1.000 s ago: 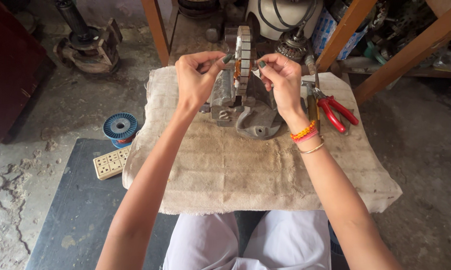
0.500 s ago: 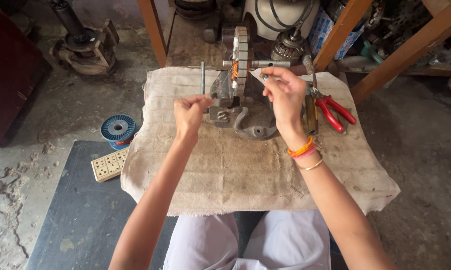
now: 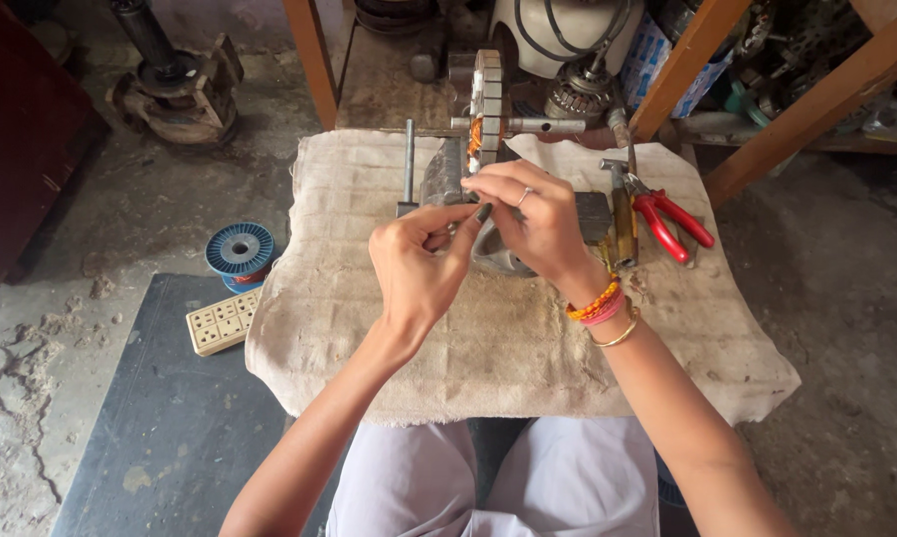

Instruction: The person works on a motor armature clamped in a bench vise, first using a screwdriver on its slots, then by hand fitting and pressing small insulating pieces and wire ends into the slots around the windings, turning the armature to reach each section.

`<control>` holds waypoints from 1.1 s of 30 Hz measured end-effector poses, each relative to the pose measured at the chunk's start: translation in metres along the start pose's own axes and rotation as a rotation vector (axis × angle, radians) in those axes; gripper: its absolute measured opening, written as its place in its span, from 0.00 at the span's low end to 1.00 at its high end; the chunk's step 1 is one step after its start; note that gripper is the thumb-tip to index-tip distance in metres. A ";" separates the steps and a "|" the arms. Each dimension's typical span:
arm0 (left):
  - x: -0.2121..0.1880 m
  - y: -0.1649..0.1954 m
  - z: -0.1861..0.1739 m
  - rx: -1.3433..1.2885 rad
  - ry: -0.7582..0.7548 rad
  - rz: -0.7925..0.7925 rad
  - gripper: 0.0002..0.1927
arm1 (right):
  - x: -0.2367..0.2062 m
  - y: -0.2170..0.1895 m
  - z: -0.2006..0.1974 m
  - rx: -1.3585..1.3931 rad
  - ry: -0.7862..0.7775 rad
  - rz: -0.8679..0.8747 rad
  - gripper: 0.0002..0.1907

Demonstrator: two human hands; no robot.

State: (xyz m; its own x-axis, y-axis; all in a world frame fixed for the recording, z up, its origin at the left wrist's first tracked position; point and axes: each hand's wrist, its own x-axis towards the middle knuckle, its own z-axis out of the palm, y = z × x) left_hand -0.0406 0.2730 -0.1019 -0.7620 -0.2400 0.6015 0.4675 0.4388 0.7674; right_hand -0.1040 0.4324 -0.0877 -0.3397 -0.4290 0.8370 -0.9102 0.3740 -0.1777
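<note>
head view: two hands, left hand (image 3: 419, 261) and right hand (image 3: 533, 219), one vise (image 3: 488, 129).

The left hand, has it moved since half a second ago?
Yes. The left hand has shifted right, toward the vise, and now meets the right hand in front of it.

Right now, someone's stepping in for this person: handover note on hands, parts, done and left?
Left hand: raised over the cloth, fingertips pinching a small dark piece that meets the right hand's fingertips; what the piece is cannot be told.
Right hand: in front of the vise, fingers pinched at the same piece.
Stator core: upright in the bench vise, orange winding showing on its left face.
Nearby: red-handled pliers and a hammer to the right on the burlap cloth; blue wire spool and socket strip to the left.
Done: core clamped.
Left: unclear from this view.
</note>
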 end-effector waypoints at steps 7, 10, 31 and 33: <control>0.006 0.009 0.002 -0.037 -0.043 0.065 0.08 | -0.003 0.017 -0.015 0.159 0.018 0.152 0.09; 0.014 0.009 0.002 -0.003 -0.077 0.065 0.08 | -0.003 0.027 -0.017 0.293 0.038 0.235 0.08; 0.109 -0.057 0.010 -0.182 -0.146 0.028 0.09 | -0.017 0.098 0.003 0.765 0.187 0.534 0.06; 0.110 -0.065 0.014 -0.199 -0.132 0.002 0.09 | -0.017 0.098 0.009 0.778 0.219 0.606 0.06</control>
State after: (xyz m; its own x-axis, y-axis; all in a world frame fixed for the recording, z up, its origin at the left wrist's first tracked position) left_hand -0.1607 0.2304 -0.0888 -0.8070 -0.1181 0.5786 0.5380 0.2569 0.8029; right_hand -0.1895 0.4691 -0.1235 -0.8163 -0.1551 0.5563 -0.5268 -0.1949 -0.8273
